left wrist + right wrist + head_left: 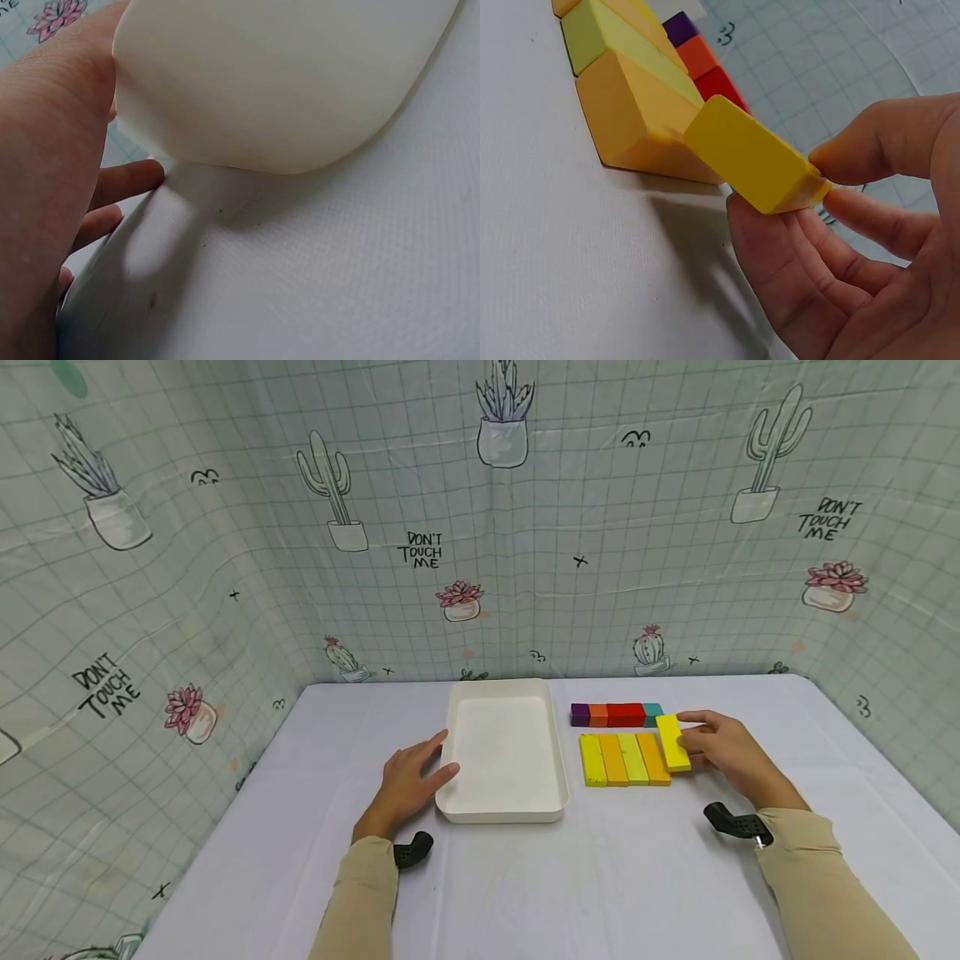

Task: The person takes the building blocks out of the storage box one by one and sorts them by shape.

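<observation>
My right hand (723, 750) pinches a yellow block (672, 743) between thumb and fingers. In the right wrist view the yellow block (750, 154) is tilted, close to the end of the block row. That row of yellow, orange and lime blocks (624, 760) lies side by side right of the tray. At the left rim of a white tray (501, 817) is my left hand (408, 781), its thumb over the edge and its fingers extended along the side. The left wrist view shows the fingers (131, 180) close to the tray's corner (262, 142).
Behind the yellow and orange row stands a second row of blocks: purple (580, 715), orange (597, 716), red (625, 715) and teal (652, 713). A white cloth (585, 877) covers the table. A patterned curtain (510, 585) hangs behind it.
</observation>
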{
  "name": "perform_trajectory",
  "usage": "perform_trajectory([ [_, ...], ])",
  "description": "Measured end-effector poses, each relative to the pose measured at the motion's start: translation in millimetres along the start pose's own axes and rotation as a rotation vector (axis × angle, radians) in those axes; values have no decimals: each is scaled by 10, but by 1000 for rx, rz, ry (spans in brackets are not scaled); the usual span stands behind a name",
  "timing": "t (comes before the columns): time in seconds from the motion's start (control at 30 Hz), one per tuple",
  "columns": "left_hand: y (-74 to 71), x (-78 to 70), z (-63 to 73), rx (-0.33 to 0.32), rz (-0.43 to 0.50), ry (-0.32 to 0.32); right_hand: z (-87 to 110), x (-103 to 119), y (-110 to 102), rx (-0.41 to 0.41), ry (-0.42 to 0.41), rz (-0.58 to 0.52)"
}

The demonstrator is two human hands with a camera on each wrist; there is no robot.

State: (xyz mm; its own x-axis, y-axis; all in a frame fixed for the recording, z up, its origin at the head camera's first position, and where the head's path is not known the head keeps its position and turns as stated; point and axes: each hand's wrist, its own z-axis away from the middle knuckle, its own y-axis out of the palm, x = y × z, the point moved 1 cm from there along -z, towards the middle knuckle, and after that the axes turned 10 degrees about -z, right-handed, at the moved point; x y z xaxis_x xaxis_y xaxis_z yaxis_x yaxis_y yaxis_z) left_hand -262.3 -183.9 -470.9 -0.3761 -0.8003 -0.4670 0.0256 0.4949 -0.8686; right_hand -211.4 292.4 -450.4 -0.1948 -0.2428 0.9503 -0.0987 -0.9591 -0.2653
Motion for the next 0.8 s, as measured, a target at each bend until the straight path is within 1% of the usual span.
perform_trajectory([
  [0.2, 7, 7, 1, 7, 5, 2, 0, -37, -22, 0, 34, 80],
  [0.33, 11, 7, 3, 7, 11, 0, -4, -51, -30, 15, 46, 132],
  [0.53, 2, 4, -8, 7, -10, 0, -11, -50, -13, 44, 41, 183],
  [0.7, -4, 6, -5, 3, -22, 2, -15, -29, 9, 52, 39, 223],
  [0.8, -6, 14, -6, 9, -14, -9, -10, -9, 12, 46, 42, 251],
])
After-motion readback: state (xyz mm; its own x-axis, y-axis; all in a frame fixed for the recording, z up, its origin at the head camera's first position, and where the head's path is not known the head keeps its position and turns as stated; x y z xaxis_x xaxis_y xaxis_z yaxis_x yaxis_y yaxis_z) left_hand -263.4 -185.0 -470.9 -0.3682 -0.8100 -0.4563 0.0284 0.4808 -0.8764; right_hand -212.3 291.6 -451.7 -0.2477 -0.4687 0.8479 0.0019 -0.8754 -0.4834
